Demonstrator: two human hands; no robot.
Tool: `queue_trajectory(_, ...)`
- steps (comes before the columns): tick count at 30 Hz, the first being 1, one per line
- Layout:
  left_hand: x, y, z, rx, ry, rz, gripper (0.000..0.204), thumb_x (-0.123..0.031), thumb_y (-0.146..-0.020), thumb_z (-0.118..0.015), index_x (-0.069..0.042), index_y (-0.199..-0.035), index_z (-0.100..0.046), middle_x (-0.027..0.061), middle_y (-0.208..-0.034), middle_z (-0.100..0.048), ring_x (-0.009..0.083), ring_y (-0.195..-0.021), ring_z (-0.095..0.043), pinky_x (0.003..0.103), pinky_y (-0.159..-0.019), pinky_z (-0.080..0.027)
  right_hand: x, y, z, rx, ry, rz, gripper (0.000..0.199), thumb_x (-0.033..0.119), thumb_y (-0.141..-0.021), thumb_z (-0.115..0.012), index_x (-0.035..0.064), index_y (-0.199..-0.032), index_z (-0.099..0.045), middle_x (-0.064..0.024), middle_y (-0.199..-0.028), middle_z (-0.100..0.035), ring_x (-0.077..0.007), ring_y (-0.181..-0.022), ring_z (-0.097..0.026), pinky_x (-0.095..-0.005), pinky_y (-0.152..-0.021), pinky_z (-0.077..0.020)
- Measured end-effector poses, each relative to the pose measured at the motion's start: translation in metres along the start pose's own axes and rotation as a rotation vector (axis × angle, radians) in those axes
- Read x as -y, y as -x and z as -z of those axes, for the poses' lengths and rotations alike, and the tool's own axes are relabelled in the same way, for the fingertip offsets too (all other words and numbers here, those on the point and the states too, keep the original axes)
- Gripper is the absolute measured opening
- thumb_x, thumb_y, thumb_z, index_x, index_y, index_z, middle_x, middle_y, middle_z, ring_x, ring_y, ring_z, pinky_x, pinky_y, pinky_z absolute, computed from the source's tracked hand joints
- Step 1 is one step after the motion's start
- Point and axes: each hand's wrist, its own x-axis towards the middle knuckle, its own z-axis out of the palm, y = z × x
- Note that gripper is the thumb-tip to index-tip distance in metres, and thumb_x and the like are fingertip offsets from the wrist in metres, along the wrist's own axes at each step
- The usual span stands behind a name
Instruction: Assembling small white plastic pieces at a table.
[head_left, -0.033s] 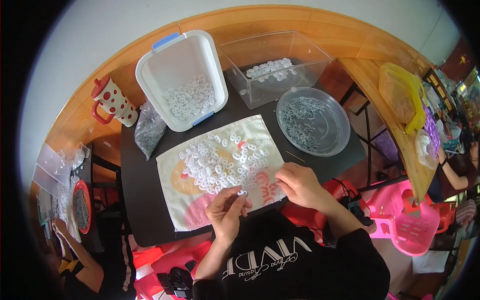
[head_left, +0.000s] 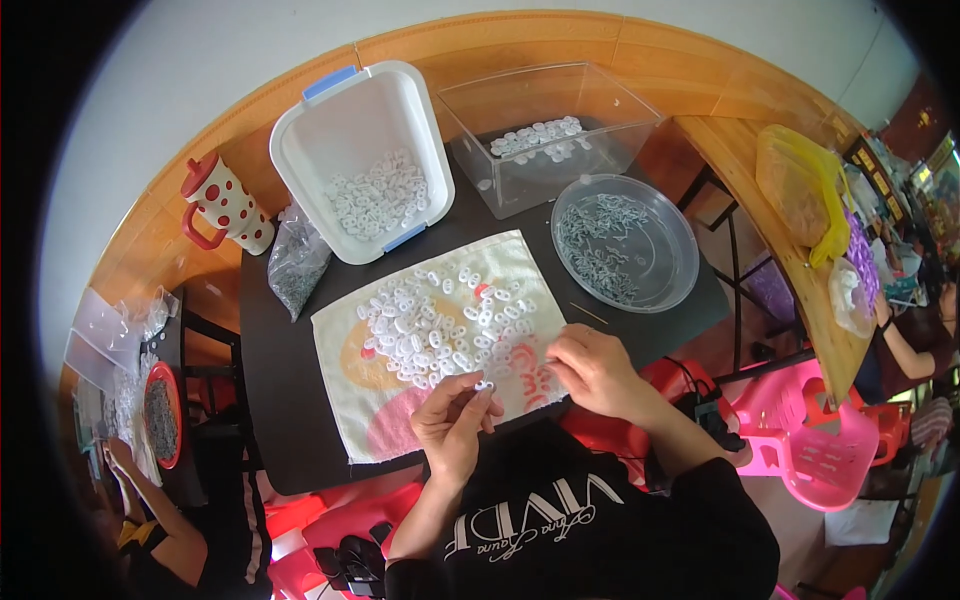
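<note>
A black rectangular table (head_left: 280, 400) carries a printed cloth mat (head_left: 350, 345) strewn with small white plastic links (head_left: 425, 325). Over its near edge, the left hand (head_left: 455, 420) pinches one white link (head_left: 484, 384); the right hand (head_left: 590, 372), fingers curled, seemingly holds something tiny.

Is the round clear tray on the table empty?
No, the round clear tray holds a scatter of small grey pieces across its bottom.
</note>
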Motion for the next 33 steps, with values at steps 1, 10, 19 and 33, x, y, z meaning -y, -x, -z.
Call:
queue_trajectory(1,0.000,0.001,0.000,0.009,0.002,-0.002,0.024,0.011,-0.089,-0.060,0.002,-0.110,-0.066,0.0123,-0.083,-0.070,0.0137,-0.064,-0.066,0.020,-0.048,-0.046,0.003,-0.001,-0.005,-0.007,-0.025,0.034,0.016,0.002,-0.074,-0.069,0.0065,-0.089,-0.064,-0.0081,-0.081,-0.057,-0.0290,-0.077,-0.061,-0.0385,-0.061,-0.0497)
queue_trajectory(10,-0.006,-0.003,-0.001,0.000,0.019,0.014,0.021,0.010,-0.089,-0.060,0.002,-0.108,-0.067,0.0111,-0.079,-0.070,0.0127,-0.062,-0.066,0.020,-0.048,-0.045,-0.008,0.006,-0.011,0.004,-0.093,0.081,0.022,-0.001,-0.072,-0.067,0.0061,-0.092,-0.065,-0.0073,-0.083,-0.058,-0.0281,-0.080,-0.061,-0.0386,-0.065,-0.0498)
queue_trajectory(19,-0.007,-0.001,-0.004,0.000,0.012,0.031,0.022,0.010,-0.088,-0.061,0.002,-0.107,-0.067,0.0106,-0.080,-0.070,0.0130,-0.062,-0.066,0.020,-0.047,-0.045,-0.007,0.003,-0.015,-0.068,0.131,0.184,0.021,-0.007,-0.071,-0.067,0.0032,-0.089,-0.063,-0.0110,-0.086,-0.062,-0.0309,-0.077,-0.061,-0.0394,-0.067,-0.0500)
queue_trajectory(33,-0.009,-0.001,-0.003,0.026,0.002,0.046,0.022,0.010,-0.088,-0.061,0.002,-0.107,-0.067,0.0116,-0.081,-0.071,0.0127,-0.062,-0.066,0.020,-0.047,-0.046,-0.007,0.004,-0.016,-0.108,0.137,-0.069,0.018,-0.005,-0.076,-0.068,0.0020,-0.093,-0.067,-0.0110,-0.080,-0.058,-0.0306,-0.075,-0.060,-0.0386,-0.065,-0.0480)
